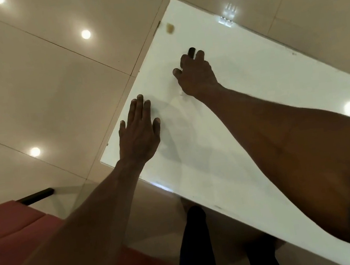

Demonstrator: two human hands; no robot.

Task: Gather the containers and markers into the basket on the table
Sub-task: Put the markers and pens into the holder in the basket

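A marker lies under my right hand (pixel 195 75) on the white table (pixel 253 90). Its black cap (pixel 191 51) pokes out between my fingertips, and a bit of its white end (pixel 182 94) shows near my wrist. My fingers curl down around the marker. My left hand (pixel 138 128) rests flat on the table near the left edge, fingers spread and holding nothing. No basket or container is in view.
A small brownish spot (pixel 169 28) sits near the table's far left corner. Glossy beige floor tiles surround the table. A red seat (pixel 15 233) with a black bar (pixel 37 196) is at the lower left, and my dark-clothed legs (pixel 194 246) are below the table's near edge.
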